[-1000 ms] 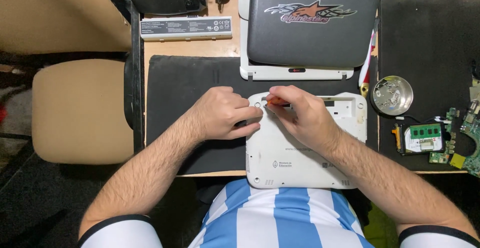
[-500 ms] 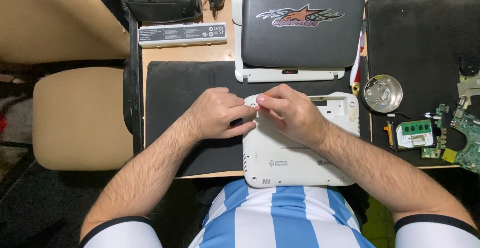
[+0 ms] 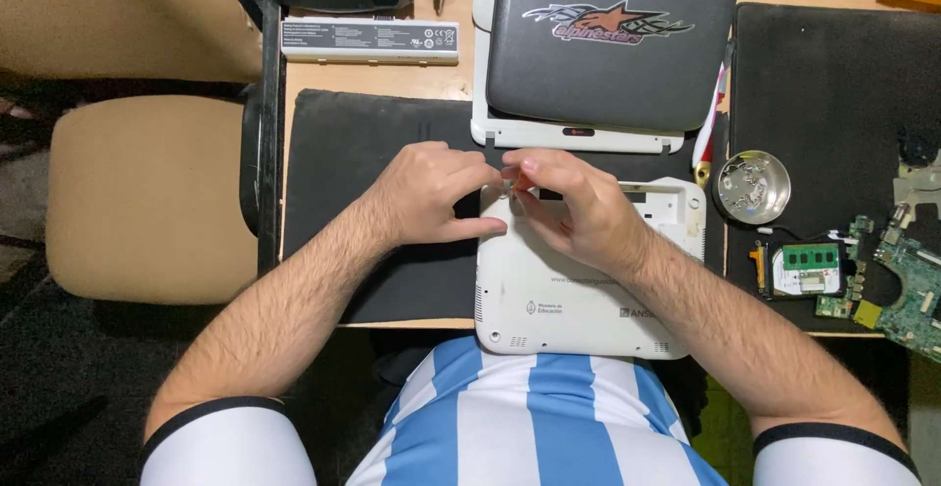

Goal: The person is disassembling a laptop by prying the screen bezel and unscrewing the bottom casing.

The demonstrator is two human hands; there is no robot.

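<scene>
A small white laptop [image 3: 578, 300] lies upside down on a black mat [image 3: 343, 153] at the desk's front edge. My left hand [image 3: 431, 197] rests at its top left corner, thumb along the edge, fingers curled over the corner. My right hand [image 3: 569, 207] is on the laptop's upper part and pinches a small orange-handled tool [image 3: 522, 182] against the same corner. The fingertips of both hands meet there and hide the tool's tip.
A second laptop with a dark grey lid [image 3: 608, 45] lies behind. A white battery pack [image 3: 371, 40] sits at the back left. A round metal dish of screws [image 3: 752, 186], a memory module [image 3: 809, 263] and circuit boards [image 3: 912, 280] lie to the right. A tan chair [image 3: 147, 202] stands on the left.
Both hands have closed in on the white laptop's top left corner; the right hand's fingers have drawn nearer the left hand. The view has shifted slightly.
</scene>
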